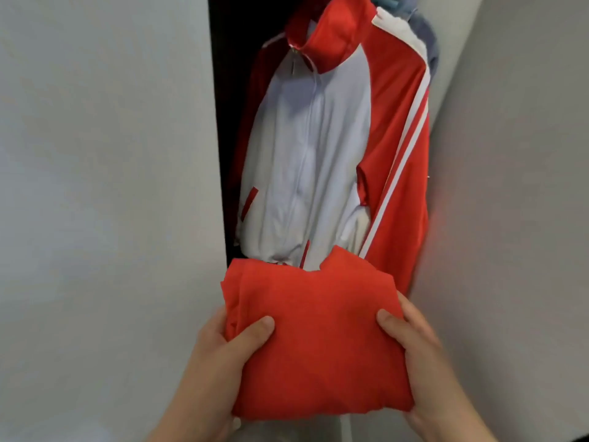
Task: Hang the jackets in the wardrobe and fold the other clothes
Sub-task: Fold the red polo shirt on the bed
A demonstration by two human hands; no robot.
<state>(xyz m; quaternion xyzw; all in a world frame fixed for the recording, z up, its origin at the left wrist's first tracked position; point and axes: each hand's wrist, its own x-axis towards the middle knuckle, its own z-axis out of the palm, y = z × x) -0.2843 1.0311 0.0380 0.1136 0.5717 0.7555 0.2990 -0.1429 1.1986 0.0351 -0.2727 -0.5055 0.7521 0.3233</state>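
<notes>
Grips one soft red folded cloth (318, 339) with left hand (223, 352) and right hand (414, 346), thumbs on top. Faces one smooth red-and-white jacket (318, 138), hanging in wardrobe (223, 74).

The folded garment (318, 339) you held at lower centre was plain red. Above it, the jacket (306, 148) had a white body, red collar and red sleeves, with two white stripes down the sleeve. A grey-blue garment (428, 39) showed at upper right; the wardrobe doors (105, 186) were pale grey.
</notes>
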